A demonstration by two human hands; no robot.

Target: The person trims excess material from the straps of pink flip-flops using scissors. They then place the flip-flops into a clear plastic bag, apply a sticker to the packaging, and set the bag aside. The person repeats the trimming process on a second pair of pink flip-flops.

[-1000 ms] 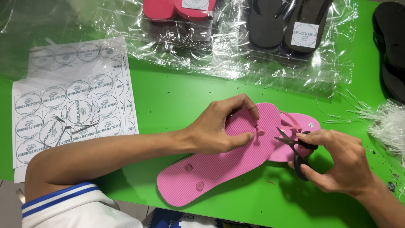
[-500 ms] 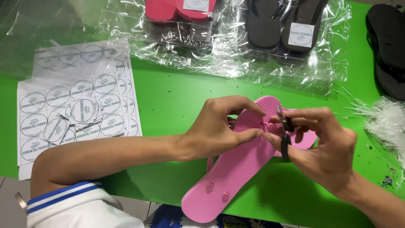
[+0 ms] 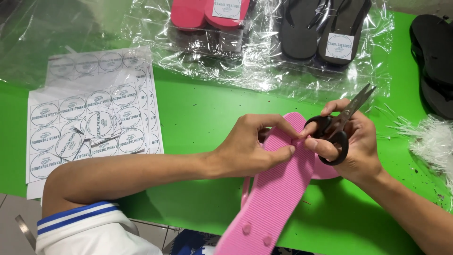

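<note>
- The left hand [image 3: 250,151] gripped the pink sandal [image 3: 278,189] near its toe end, thumb pressed on the ribbed sole and fingers curled over the far edge.
- The sandal lay sole up, tilted, its heel end toward the camera and overhanging the near edge of the green table [image 3: 207,108]; two round strap plugs showed near the heel.
- The right hand [image 3: 351,144] was closed on the black handles of the scissors [image 3: 339,127], blades together and pointing up and away to the right.
- The right thumb and forefinger also met the sandal's toe end, just beside the left fingertips; the two hands were touching or nearly so.
- A second pink piece showed under the right hand; what it was could not be told.
- Left of the hands lay sheets of round stickers [image 3: 89,118], some cut loose.
- At the far edge, clear bags [image 3: 264,61] held a pink pair and a dark pair of sandals.
- A black sandal [image 3: 432,61] lay at far right, with a heap of clear plastic ties [image 3: 432,141] below it.
</note>
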